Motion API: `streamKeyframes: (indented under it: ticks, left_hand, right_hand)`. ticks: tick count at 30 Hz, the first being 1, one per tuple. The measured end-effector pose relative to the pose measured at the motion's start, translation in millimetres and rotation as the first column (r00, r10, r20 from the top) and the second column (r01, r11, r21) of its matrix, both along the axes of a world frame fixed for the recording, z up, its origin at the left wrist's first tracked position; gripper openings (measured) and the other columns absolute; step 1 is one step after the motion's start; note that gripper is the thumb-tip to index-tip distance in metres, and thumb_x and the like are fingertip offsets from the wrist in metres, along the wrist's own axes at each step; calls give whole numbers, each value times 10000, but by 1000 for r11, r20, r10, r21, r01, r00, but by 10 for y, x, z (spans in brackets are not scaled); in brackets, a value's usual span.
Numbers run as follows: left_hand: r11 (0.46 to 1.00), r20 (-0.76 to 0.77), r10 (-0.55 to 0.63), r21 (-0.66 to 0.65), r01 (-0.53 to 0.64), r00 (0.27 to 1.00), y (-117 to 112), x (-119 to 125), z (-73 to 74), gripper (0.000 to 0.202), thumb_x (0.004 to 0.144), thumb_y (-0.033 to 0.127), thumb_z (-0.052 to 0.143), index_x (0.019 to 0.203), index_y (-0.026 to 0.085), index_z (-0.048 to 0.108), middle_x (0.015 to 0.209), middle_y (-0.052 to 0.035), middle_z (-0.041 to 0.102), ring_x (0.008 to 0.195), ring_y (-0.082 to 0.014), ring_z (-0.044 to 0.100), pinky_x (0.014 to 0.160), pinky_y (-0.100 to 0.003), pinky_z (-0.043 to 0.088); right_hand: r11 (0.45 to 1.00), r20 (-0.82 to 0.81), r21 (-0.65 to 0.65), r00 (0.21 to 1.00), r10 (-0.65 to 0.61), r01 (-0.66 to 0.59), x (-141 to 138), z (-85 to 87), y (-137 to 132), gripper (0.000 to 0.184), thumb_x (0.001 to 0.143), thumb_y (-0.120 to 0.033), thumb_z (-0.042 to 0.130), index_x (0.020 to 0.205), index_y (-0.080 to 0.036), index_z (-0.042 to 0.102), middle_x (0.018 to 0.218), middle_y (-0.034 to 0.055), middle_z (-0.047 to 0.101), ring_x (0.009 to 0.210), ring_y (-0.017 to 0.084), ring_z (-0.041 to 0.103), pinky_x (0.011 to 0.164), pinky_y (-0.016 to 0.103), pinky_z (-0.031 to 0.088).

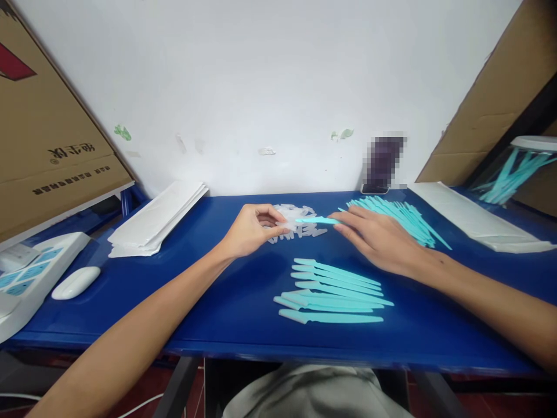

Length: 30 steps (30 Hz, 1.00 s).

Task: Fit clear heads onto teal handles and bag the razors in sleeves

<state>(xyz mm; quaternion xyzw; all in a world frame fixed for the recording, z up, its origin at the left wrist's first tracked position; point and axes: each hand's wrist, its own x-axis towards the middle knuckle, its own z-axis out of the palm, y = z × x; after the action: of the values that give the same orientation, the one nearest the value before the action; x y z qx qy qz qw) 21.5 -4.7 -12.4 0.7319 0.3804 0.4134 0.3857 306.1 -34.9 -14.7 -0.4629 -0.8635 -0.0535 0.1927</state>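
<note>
Left hand (252, 229) pinches a clear cap (285, 219) over the pile of clear caps (304, 231). Right hand (378, 238) grips a teal stick (317, 220), its tip at the cap. On the blue worktop (217, 290), capped sticks (333, 293) lie in a row at six o'clock of the hands, with loose teal sticks (400, 217) heaped at two o'clock.

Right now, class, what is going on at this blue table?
A person's right hand holds one turquoise stick, pointing it at the left hand, whose fingers rest on a pile of clear caps. A heap of sticks lies behind the right hand; a row of sticks lies nearer the person.
</note>
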Motion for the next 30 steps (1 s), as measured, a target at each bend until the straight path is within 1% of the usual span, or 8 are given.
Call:
streamKeyframes:
  ticks: [3,7,9,15,20,27,30]
  left_hand:
    - [1000,24,-6,-17,7,1000,-1,18,-34,286,684,332,858,803,132,693,840,-75,736,748,-178,708,701,-308,587]
    - [999,59,21,-26,-20,998,15,25,-68,307,659,336,875,796,134,690,830,-68,741,768,-187,722,727,-316,594]
    - [999,70,27,-28,-26,997,17,23,-67,307,657,335,876,792,132,690,828,-67,741,779,-189,726,736,-313,595]
    - [999,55,14,-51,-11,998,1,15,-53,318,659,353,876,801,134,694,811,-70,740,748,-187,720,702,-313,596]
    - [999,62,27,-28,-25,998,3,18,-57,313,653,351,878,791,134,700,823,-71,738,760,-186,716,724,-324,600]
    - [998,82,38,-53,-34,996,3,33,-51,323,633,353,884,786,131,706,839,-77,751,791,-204,733,765,-345,617]
    - [998,88,52,-40,-49,995,5,15,-25,325,628,347,893,779,128,706,838,-80,753,780,-200,731,741,-326,614]
  right_hand:
    - [1000,4,-1,1000,4,-4,9,1,-1,506,1054,-476,251,1264,-217,632,1044,103,662,868,244,621,676,354,440]
    - [999,12,37,1000,-7,7,14,16,-8,493,1051,-470,268,1224,-215,652,1043,103,672,880,251,625,677,355,434]
    - [999,16,41,1000,-7,7,15,19,-8,487,1050,-466,275,1218,-212,656,1032,100,676,883,251,626,668,350,430]
    - [997,36,72,999,-17,14,15,4,-2,498,1053,-463,263,1229,-210,654,1037,107,682,860,240,630,638,335,418]
    - [998,48,60,998,-30,27,6,13,-10,493,1052,-456,262,1244,-215,647,1045,104,680,867,245,634,634,334,420]
    - [996,53,79,998,-34,29,11,21,-7,483,1049,-443,273,1237,-213,655,1029,102,683,863,244,636,634,337,416]
    - [996,55,81,998,-42,38,12,24,-9,487,1051,-444,266,1244,-215,651,1055,100,682,876,248,640,640,341,415]
